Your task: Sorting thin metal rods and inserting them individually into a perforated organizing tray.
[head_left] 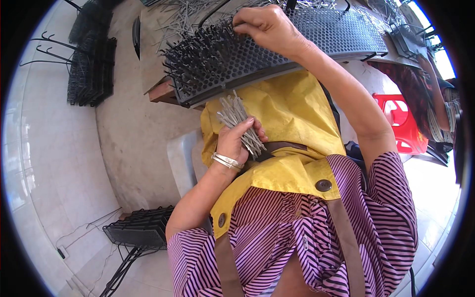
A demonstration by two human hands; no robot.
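Head view, looking down at a person's lap. Left hand [236, 141] is closed in a fist round a bundle of thin grey metal pins [241, 123], the pins fanning up out of the top of the grip and poking out below it; a silver bracelet [227, 161] sits on that wrist. The bundle is held over a yellow apron [292, 114], just below the near edge of a dark perforated plate [277, 54].

Right hand [265, 27] is up at the plate, fingers pinched together on what looks like 1 pin at the plate's surface; the fingertips are too tight to see the pin itself clearly. The plate is curved, full of small round holes, and lies tilted across a desk [151, 54] edge and the lap. Its left part is already thick with upright pins [195, 59]; the right part shows bare holes.

Loose grey pins [178, 17] lie scattered on the desk behind the plate. Person wears a purple-striped shirt [316, 237] under the apron, with brown straps and a round button.

Left side: a stack of black wire-mesh racks [91, 64] leans on the tiled floor [44, 148]. Bottom left: another black mesh stack [141, 228]. Right: a red plastic stool [403, 123], and beside it another person's patterned sleeve [438, 106] at the frame edge.
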